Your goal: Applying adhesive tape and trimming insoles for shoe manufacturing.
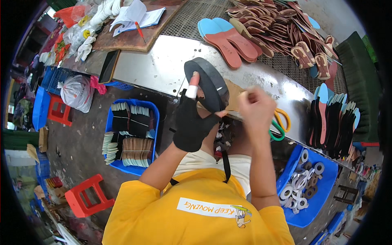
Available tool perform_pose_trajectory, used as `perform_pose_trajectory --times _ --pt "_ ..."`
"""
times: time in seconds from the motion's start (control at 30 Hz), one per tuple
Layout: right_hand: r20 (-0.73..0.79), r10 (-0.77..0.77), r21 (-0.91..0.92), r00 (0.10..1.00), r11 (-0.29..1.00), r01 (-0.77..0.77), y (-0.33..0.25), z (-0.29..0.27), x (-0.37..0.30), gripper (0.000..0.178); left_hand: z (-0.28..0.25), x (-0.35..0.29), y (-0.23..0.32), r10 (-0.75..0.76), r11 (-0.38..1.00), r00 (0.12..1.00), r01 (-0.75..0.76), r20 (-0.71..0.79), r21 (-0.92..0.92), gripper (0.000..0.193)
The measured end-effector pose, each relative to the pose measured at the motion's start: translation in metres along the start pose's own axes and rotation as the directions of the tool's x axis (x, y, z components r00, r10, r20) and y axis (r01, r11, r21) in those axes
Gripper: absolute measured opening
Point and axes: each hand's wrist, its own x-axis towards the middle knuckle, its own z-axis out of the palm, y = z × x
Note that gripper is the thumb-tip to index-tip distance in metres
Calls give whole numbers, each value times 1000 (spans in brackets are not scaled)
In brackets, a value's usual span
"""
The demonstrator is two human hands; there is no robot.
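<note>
A wide roll of dark tape [210, 87] is tilted over the metal tabletop, with my left hand [192, 124] closed around its side. That hand wears a black fingerless glove, and white wrap covers part of the thumb. My bare right hand [256, 108] is just right of the roll, blurred by motion, its fingers curled together; whatever they pinch cannot be made out. A piece of brown cardboard [233, 96] lies between the two hands. Close by my right wrist, scissors [281, 125] with a yellow and a green handle loop rest at the table edge, their blades hidden.
Insoles [226, 45] lie beyond the roll, before a large heap of insoles [277, 30]. Bundled insoles [332, 122] stand at the right. Blue bins hold insole bundles [136, 151] and tape rolls [300, 185]. A wooden board [157, 38] and red stool [87, 196] are left.
</note>
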Motion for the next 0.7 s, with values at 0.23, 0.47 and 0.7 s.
perform_pose_trajectory --times 0.23,0.47,0.7 --pt "290 165 535 943 789 -303 7 -38 8 6 -2 11 5 -250 657 963 242 96 -714 109" --pt "578 -62 634 814 662 -400 -28 -37 4 14 -1 7 5 -169 655 956 291 240 -697 101" --pt "389 -72 845 918 426 -325 1 -52 -7 12 -15 19 -15 -239 -181 843 449 482 -875 53"
